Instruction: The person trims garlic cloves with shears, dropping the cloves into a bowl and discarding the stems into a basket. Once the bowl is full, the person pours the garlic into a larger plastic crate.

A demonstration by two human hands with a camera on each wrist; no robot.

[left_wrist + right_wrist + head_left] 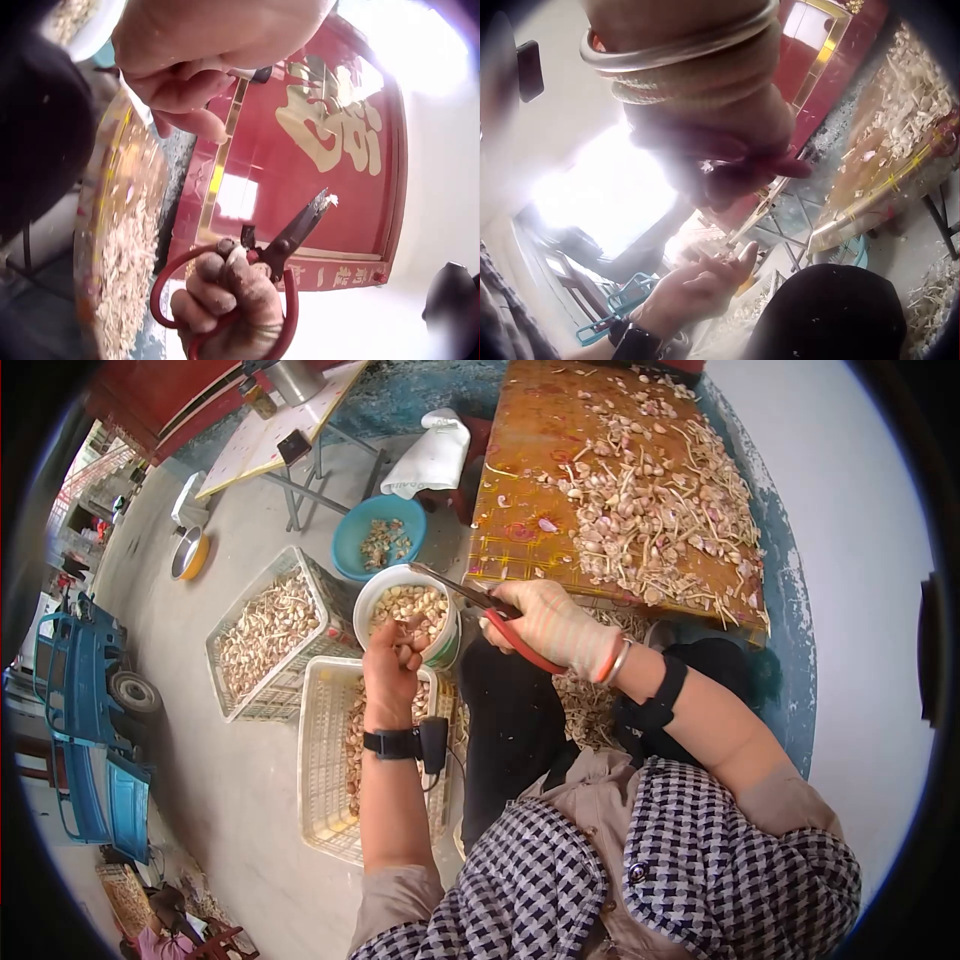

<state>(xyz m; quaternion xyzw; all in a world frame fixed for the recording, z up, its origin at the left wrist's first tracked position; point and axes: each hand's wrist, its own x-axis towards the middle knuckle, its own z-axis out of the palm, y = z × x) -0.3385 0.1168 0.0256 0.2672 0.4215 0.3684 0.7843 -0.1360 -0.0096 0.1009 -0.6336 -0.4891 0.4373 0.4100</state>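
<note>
Clamped round the red-handled metal scissors, our R hand, in a pale striped glove, has its fingers curled on the grips, upper centre of the head view. Blades look together in the left wrist view, w/ a pale bit at the tips; in the head view they point up-left, near the rim of the round white plastic bucket. Our bare L hand is palm up at the bucket's near side, fingers partly bent, over/near the peeled-looking pale garlic inside; can't tell if it grips a clove or nothing. Hands are apart.

Upper R of frame, we've a table w/ shiny orange-brown cover, lots of long-stemmed garlic & loose skins on it. Just above the bucket: blue plastic basin w/ trimmings in it. Centre-left: pale lattice plastic crate, full of garlic; below it, bone-white rectangular crate, partly behind our L forearm, also w/ garlic. Upper L: white-topped folding table; far L, blue truck.
</note>
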